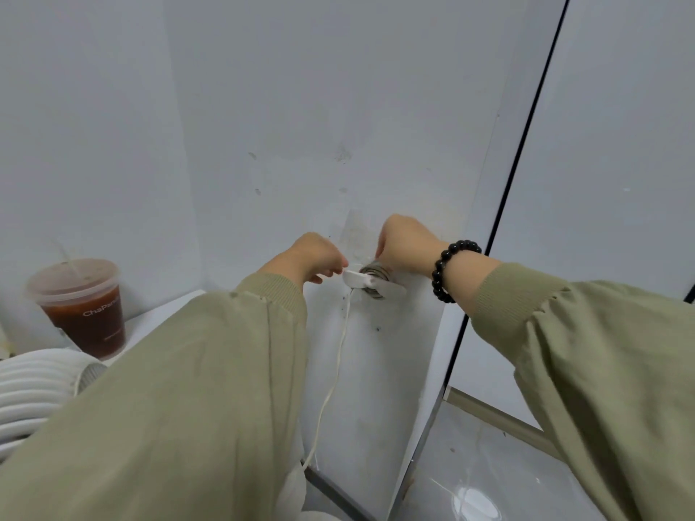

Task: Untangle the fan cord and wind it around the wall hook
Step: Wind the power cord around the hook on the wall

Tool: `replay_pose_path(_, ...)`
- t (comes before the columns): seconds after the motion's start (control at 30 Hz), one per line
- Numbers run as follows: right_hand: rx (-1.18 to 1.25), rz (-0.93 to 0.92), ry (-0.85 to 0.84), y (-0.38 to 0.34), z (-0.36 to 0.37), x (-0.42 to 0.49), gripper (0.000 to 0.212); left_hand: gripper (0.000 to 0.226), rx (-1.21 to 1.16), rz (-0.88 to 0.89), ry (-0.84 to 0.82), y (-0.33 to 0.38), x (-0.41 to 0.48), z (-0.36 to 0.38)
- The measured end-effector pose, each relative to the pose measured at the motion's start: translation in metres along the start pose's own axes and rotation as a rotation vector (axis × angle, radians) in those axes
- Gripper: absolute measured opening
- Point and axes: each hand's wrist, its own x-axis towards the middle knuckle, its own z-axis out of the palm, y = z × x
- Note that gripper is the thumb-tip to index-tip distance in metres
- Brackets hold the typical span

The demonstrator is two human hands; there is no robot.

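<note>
the cord [338, 364] hangs below the wall hook [388, 287], with a cup [81, 306] far left behind the fan [34, 389].

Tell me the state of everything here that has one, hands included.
hook: on the wall, carrying coils.
cord: partly wound on the hook, the rest hanging slack.
left hand: pinches at the hook's white tip.
right hand: curled at the coils, fingertips hidden.
cup: upright, lidded, straw in, holding dark drink.
</note>
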Motion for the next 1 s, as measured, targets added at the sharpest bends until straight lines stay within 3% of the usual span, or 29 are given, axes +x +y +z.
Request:
replay_pose_path(0.07, -0.245, -0.101, 0.128, -0.004, 0.001, -0.005, 0.011, 0.021, 0.058, 0.058, 0.017, -0.002, 0.002, 0.005)
replay_pose_path(0.13, -0.410, -0.184, 0.238, -0.007, 0.004, -0.005, 0.034, 0.020, 0.095, 0.105, 0.047, -0.003, 0.003, 0.008)
replay_pose_path(0.27, -0.443, -0.253, 0.310, -0.006, 0.005, -0.001, 0.042, 0.014, 0.147, 0.183, 0.061, -0.008, 0.006, 0.011)
replay_pose_path(0.43, 0.006, -0.013, 0.238, 0.009, 0.011, -0.004, 0.011, 0.013, 0.167, 0.249, 0.036, -0.009, 0.008, 0.011)
replay_pose_path(0.6, 0.361, 0.169, 0.047, 0.026, 0.025, -0.032, 0.026, 0.012, 0.168, 0.280, 0.031, -0.009, 0.009, 0.015)
replay_pose_path(0.8, 0.567, 0.210, 0.190, 0.029, 0.068, -0.050, 0.035, 0.014, 0.179, 0.300, 0.019, -0.011, 0.013, 0.017)
replay_pose_path(1.0, 1.130, 0.408, 0.177, 0.023, 0.105, -0.047, 0.026, 0.012, 0.167, 0.302, 0.020, -0.016, 0.019, 0.023)
